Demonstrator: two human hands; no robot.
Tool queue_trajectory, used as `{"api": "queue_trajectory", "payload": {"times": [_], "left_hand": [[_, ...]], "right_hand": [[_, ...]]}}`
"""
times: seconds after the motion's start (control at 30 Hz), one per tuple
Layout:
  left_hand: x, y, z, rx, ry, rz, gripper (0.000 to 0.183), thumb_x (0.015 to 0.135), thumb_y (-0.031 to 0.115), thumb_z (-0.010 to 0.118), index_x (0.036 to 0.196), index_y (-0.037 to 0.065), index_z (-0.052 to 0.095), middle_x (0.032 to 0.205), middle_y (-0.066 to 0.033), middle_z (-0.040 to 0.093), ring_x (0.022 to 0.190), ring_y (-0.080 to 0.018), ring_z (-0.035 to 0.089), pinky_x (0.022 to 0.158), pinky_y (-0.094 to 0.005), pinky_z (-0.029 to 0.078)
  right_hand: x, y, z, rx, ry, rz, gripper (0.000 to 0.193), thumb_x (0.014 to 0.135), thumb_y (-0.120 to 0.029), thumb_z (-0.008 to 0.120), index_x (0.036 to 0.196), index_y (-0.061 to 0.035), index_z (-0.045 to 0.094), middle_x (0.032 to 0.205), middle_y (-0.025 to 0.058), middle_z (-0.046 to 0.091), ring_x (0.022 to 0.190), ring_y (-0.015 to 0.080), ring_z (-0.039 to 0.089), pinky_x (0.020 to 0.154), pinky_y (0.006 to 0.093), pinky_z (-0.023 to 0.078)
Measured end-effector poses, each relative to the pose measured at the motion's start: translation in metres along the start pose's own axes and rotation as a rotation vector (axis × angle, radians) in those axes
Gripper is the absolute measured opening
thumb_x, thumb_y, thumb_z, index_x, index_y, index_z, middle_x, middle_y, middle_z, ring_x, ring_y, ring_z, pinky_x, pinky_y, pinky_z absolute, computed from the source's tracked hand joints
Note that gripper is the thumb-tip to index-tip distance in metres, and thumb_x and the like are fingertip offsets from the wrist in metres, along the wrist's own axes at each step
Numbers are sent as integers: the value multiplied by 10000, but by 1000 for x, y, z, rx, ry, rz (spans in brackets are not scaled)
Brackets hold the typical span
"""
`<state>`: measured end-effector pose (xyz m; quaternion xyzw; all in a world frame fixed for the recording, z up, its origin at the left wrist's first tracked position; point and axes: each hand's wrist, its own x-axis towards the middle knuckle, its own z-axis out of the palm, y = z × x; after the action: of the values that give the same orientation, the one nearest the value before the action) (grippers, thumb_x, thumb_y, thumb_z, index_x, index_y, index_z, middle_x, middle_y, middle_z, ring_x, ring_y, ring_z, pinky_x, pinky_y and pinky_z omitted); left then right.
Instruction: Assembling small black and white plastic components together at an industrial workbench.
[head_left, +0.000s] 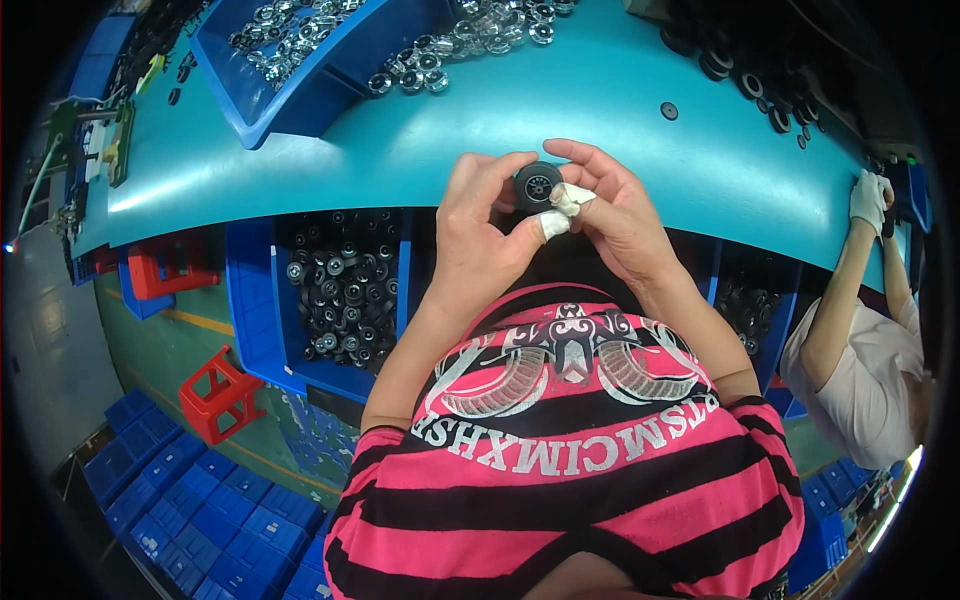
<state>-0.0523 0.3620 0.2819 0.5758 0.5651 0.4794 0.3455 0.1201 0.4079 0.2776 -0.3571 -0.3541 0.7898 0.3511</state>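
Between my hands, above the near edge of the blue-green table [390, 180], is a small black toy wheel [538, 186] with a spoked hub facing up. My left hand [482, 215] grips its left side, with the index finger at the top and a white-wrapped thumb below. From the right, my right hand [622, 215] touches the wheel with its thumb, also wrapped in white, while its fingers curl behind. The far side of the wheel is hidden by my fingers.
A blue bin [290, 110] of shiny clear hubs stands at the back left, with loose hubs [430, 70] beside it. Black tires [740, 85] lie at the back right. Below the table edge is a bin of wheels [348, 300]. A gloved co-worker [860, 370] is at far right.
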Motion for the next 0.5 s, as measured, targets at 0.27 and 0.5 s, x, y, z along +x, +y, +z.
{"api": "queue_trajectory", "payload": {"times": [0.27, 0.5], "left_hand": [[-4, -21, -1, -522, -98, -325, 245, 1006, 127, 602, 1208, -12, 603, 1053, -76, 678, 875, -106, 640, 694, -238, 528], [-8, -26, 8, -634, -2, -336, 245, 1012, 126, 589, 1213, -13, 601, 1025, -65, 685, 808, -86, 615, 654, -223, 495]], "right_hand": [[2, 13, -4, -210, 2, -68, 315, 955, -63, 629, 1267, -24, 624, 1086, 41, 689, 919, 80, 619, 732, 222, 498], [7, 24, -5, -164, 6, -119, 262, 962, -58, 634, 1220, -18, 631, 1096, 52, 687, 923, 85, 626, 743, 224, 510]]}}
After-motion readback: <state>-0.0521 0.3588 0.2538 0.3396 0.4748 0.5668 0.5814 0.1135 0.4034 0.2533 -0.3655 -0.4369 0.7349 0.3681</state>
